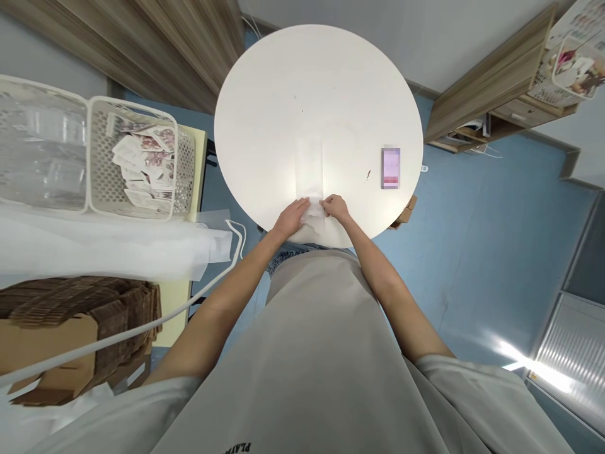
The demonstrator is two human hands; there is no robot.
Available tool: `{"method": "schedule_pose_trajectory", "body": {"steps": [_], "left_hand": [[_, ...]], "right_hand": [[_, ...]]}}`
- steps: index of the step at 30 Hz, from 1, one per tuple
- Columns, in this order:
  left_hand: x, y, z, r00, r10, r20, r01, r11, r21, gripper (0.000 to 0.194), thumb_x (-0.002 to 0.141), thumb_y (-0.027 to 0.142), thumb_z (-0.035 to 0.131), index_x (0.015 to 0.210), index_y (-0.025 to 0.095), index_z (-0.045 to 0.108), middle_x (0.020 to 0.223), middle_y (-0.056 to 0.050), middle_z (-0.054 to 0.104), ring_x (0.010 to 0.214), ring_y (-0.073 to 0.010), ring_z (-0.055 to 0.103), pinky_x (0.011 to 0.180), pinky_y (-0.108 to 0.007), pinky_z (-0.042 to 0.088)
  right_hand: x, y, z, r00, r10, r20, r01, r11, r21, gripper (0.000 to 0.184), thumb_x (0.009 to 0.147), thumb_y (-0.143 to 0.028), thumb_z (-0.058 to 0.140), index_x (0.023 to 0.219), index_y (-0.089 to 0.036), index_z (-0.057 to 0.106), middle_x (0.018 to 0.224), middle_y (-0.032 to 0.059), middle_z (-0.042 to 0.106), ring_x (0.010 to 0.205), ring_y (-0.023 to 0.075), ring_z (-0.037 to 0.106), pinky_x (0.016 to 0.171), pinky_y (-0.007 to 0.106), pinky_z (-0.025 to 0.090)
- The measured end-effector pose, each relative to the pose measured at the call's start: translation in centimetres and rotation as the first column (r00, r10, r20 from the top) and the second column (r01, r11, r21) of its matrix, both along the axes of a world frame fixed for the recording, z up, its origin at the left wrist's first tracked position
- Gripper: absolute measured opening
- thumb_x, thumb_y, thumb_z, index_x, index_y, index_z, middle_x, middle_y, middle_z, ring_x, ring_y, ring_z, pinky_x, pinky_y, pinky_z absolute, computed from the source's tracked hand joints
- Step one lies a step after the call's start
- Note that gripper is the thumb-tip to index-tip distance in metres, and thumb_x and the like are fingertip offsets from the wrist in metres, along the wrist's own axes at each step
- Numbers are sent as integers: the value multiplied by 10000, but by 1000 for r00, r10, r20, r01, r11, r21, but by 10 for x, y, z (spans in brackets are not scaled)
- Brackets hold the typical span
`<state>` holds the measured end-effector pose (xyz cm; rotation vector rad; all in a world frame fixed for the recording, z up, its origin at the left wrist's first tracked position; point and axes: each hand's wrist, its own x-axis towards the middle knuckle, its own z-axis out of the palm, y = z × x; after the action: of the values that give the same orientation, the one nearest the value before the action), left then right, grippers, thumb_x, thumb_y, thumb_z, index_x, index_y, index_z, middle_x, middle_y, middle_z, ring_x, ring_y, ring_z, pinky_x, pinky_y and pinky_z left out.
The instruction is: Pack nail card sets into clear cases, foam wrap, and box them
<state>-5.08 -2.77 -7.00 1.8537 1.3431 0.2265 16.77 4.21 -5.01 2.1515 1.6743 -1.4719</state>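
A strip of thin translucent white wrapping sheet (309,167) lies lengthwise on the round white table (265,94). Its near end is bunched and folded into a small whitish bundle (314,217) between my hands; whatever is inside cannot be made out. My left hand (292,217) rests at the left side of that bundle, its fingers stretched out and its fingertips touching the sheet. On the right side, the fingers of my right hand (335,207) are curled, with thumb and forefinger pinching the sheet's edge.
A phone (391,168) with a blurred screen lies on the table's right side. At left, white baskets (94,157) hold packets and clear plastic, beside stacked white sheets (118,243) and flattened cardboard (80,315). A white curved tube (189,302) crosses there. Wooden cabinets (491,82) stand back right.
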Motion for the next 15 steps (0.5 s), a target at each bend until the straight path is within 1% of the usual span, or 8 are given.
{"method": "schedule_pose_trajectory", "body": {"steps": [2, 3, 5, 6, 8, 10, 13, 15], "left_hand": [[1, 5, 2, 1000, 9, -17, -9, 999, -37, 783, 917, 158, 607, 1688, 180, 468, 1751, -121, 452, 1636, -293, 421, 1389, -506, 291], [1, 8, 4, 999, 5, -31, -7, 998, -55, 774, 921, 167, 609, 1684, 171, 477, 1752, -118, 451, 1634, -293, 423, 1384, -482, 301], [0, 14, 6, 998, -10, -66, 5, 996, -86, 754, 933, 192, 607, 1678, 163, 490, 1752, -103, 455, 1627, -294, 433, 1369, -444, 326], [-1, 17, 8, 997, -17, -80, 9, 995, -98, 744, 938, 208, 605, 1673, 168, 499, 1747, -93, 466, 1620, -298, 443, 1360, -437, 338], [-2, 23, 11, 996, -18, -88, 8, 993, -115, 721, 941, 245, 612, 1655, 184, 529, 1729, -75, 497, 1600, -310, 471, 1346, -436, 358], [-3, 26, 14, 997, 8, -75, -18, 990, -137, 689, 941, 292, 631, 1621, 201, 577, 1688, -68, 553, 1555, -326, 527, 1318, -438, 393], [-5, 26, 18, 992, 118, -33, -123, 971, -204, 573, 984, 422, 618, 1514, 216, 688, 1543, -77, 693, 1409, -347, 655, 1210, -430, 497], [-6, 24, 19, 975, 222, -8, -216, 942, -258, 530, 1020, 526, 573, 1398, 207, 763, 1404, -87, 777, 1284, -348, 719, 1104, -414, 555]], "right_hand": [[5, -6, 7, 992, 112, 59, -120, 979, 162, 233, 1060, -290, 555, 1182, -192, 727, 1171, 104, 816, 993, 247, 770, 890, 341, 590], [8, -10, 11, 979, 187, 78, -200, 951, 236, 299, 1057, -241, 509, 1282, -202, 702, 1322, 110, 776, 1084, 265, 753, 920, 368, 594], [13, -17, 15, 935, 343, 85, -352, 881, 316, 451, 1033, -174, 454, 1441, -239, 632, 1545, 82, 660, 1195, 288, 715, 948, 408, 601], [15, -21, 17, 913, 401, 76, -403, 856, 323, 496, 1026, -166, 443, 1485, -258, 605, 1597, 60, 620, 1208, 294, 708, 950, 421, 605], [17, -27, 17, 894, 443, 61, -439, 842, 313, 519, 1031, -180, 432, 1516, -279, 586, 1614, 33, 608, 1198, 297, 708, 955, 436, 607], [18, -30, 15, 903, 426, 54, -420, 854, 307, 493, 1055, -218, 431, 1516, -279, 593, 1574, 37, 644, 1183, 299, 712, 971, 439, 596], [20, -30, 12, 915, 403, 23, -393, 876, 281, 406, 1100, -309, 454, 1455, -265, 647, 1393, 64, 755, 1099, 295, 725, 958, 412, 570], [20, -29, 9, 924, 382, -7, -367, 893, 259, 367, 1120, -378, 460, 1381, -254, 687, 1244, 70, 801, 996, 286, 724, 923, 392, 557]]}}
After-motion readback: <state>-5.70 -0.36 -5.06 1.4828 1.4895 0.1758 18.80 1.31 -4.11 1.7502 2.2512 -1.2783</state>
